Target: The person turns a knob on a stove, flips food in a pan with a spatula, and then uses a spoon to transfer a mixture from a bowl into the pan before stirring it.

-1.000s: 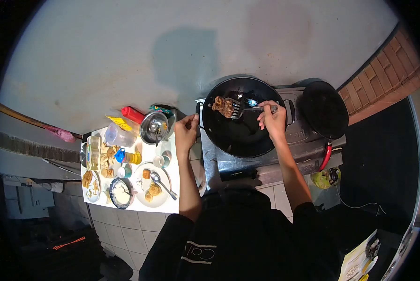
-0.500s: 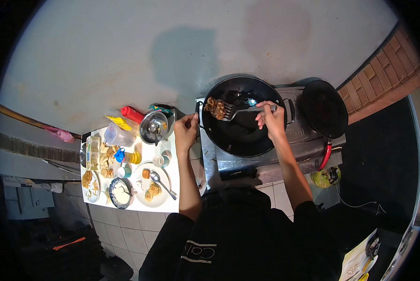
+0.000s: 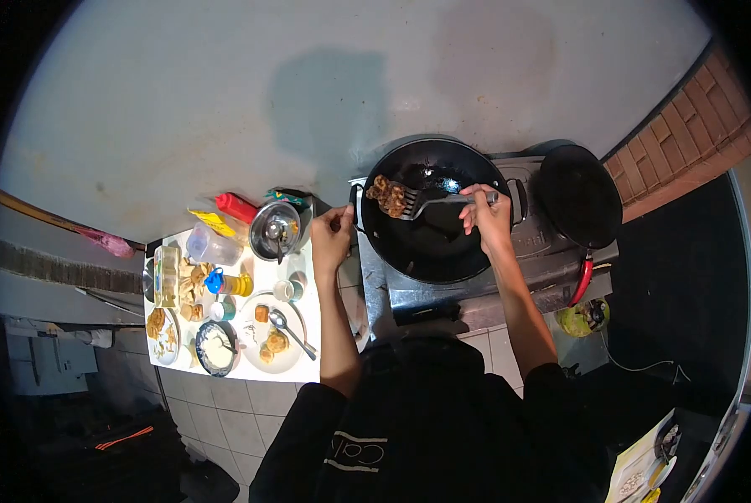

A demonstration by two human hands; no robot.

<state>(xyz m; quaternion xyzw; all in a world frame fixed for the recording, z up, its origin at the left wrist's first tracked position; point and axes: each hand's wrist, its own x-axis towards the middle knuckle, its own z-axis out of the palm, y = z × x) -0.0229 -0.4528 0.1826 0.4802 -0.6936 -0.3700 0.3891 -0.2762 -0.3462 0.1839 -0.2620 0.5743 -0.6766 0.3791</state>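
Observation:
A black two-handled wok (image 3: 430, 260) sits on the metal stove. My left hand (image 3: 332, 238) is closed on the wok's left handle. In my right hand (image 3: 487, 214) is a slotted metal spatula (image 3: 430, 203), gripped by its handle, its head pointing left. Browned food pieces (image 3: 384, 195) lie at the spatula's slotted end, over the left side of the wok. The wok's inner surface is dark and shines with oil near the far side.
Right of the wok is a black frying pan (image 3: 580, 197) with a red handle (image 3: 582, 279). On the left, a white table (image 3: 250, 371) bears a steel bowl (image 3: 262, 230), a white plate (image 3: 258, 359) with food and a spoon, a yellow bottle (image 3: 240, 285) and a bowl of white batter (image 3: 217, 347).
The spatula head and the food on it have shifted very slightly; my right hand has dropped a little. My left hand stays at the wok handle.

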